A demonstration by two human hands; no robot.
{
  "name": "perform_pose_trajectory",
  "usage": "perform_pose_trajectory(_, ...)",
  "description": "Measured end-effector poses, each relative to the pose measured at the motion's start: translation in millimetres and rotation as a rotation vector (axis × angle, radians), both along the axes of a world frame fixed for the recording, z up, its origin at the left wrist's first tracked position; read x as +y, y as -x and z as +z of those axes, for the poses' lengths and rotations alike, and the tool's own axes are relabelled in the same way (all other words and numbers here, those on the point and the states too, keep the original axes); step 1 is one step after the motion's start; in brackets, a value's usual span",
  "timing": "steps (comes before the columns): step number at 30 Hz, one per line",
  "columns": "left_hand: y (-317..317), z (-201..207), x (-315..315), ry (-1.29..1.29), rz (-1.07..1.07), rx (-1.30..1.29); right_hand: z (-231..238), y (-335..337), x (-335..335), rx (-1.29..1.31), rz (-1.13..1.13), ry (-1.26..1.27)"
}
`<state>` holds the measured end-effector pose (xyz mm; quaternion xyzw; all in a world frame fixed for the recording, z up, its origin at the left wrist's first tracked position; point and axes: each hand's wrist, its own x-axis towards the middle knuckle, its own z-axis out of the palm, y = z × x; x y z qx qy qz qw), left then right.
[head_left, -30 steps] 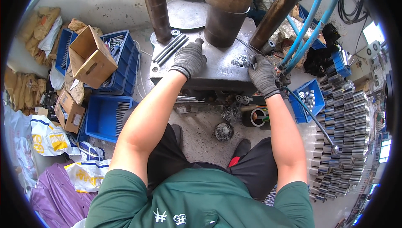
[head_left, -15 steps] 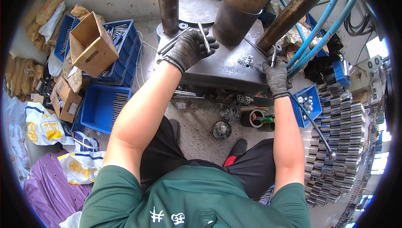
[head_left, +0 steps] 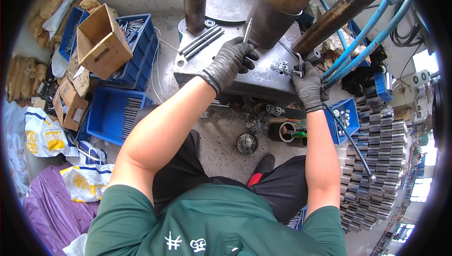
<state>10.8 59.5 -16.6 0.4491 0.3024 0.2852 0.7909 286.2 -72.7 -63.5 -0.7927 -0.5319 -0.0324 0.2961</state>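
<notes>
My left hand point(head_left: 231, 63), in a dark grey work glove, is closed around a slim silver metal rod point(head_left: 248, 30) whose stepped end points up and away. Several dark rods point(head_left: 201, 42) lie side by side on the metal press table point(head_left: 188, 70), left of that hand. My gloved right hand point(head_left: 307, 85) is pinched on a narrow shiny metal piece point(head_left: 300, 63) at the table's right edge; its lower end is hidden by the fingers. Just left of it sits a cluster of small metal rings point(head_left: 280, 67). A single ring point(head_left: 209, 22) lies beside the left column.
A thick steel cylinder point(head_left: 270, 20) stands at the table's back, between two columns. Blue hoses point(head_left: 362, 44) and a ball-ended lever point(head_left: 351, 140) are at the right. Stacked metal tubes point(head_left: 376, 157) fill the far right. Blue crates point(head_left: 106, 115) and cardboard boxes stand left.
My left hand has moved right and nearer with the rod, which now leans the other way. More of the dark rods shows. My right hand has shifted slightly, with its metal piece tilted differently.
</notes>
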Motion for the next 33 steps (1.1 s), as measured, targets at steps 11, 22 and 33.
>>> perform_pose_trajectory(11, -3, -2, -15, -0.133, -0.063, 0.089, 2, -9, 7, 0.090, -0.091, -0.001)
perform_pose_trajectory(22, -4, 2, -24, -0.294, -0.123, 0.181, 25, 7, 5, 0.522, -0.095, -0.062)
perform_pose_trajectory(33, -6, 2, -27, -0.308, -0.165, 0.191, 11, -14, 3, 0.357, 0.036, 0.000)
